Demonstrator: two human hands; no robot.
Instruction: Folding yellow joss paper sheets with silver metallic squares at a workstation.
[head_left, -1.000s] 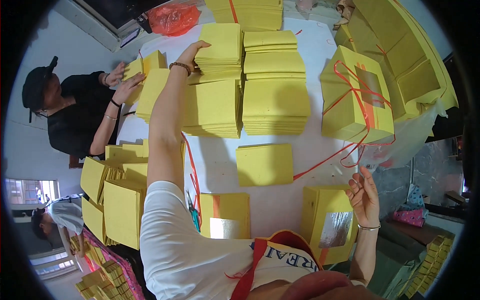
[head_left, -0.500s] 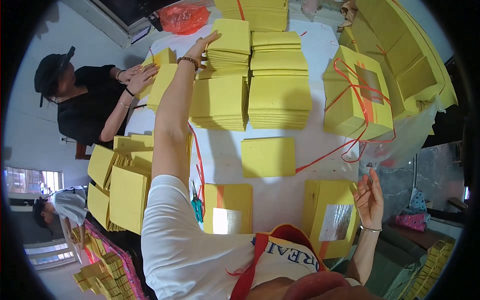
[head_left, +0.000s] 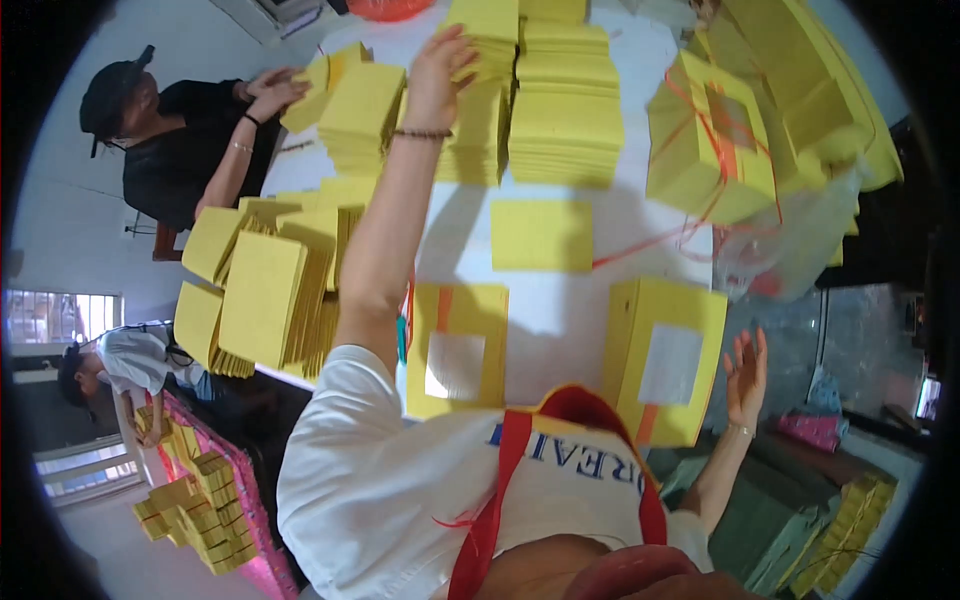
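Your left hand (head_left: 438, 80) has its fingers slightly apart and bent, beside a neat yellow rectangular stack of paper-like sheets (head_left: 490, 18); you cannot tell from this view whether the fingertips touch it. Your right hand (head_left: 745, 385) has its fingers loosely spread and curled, just right of a yellow rectangular block with a silver panel and orange strip (head_left: 625, 350). Right of your left fingers runs a tall column of layered yellow sheets (head_left: 567, 135), and between them and your body lies one flat yellow rectangular piece (head_left: 541, 235), with a thin red plastic string (head_left: 640, 248) leading off its right side. Farther right, beyond your right fingertips, a yellow block tied with red ribbon (head_left: 675, 160) sits on the white tabletop (head_left: 455, 245). Left of your left fingers, a co-worker's hands (head_left: 275, 93) are at a yellow stack, and nearer you on that side leans a cluster of yellow stacks (head_left: 262, 295).
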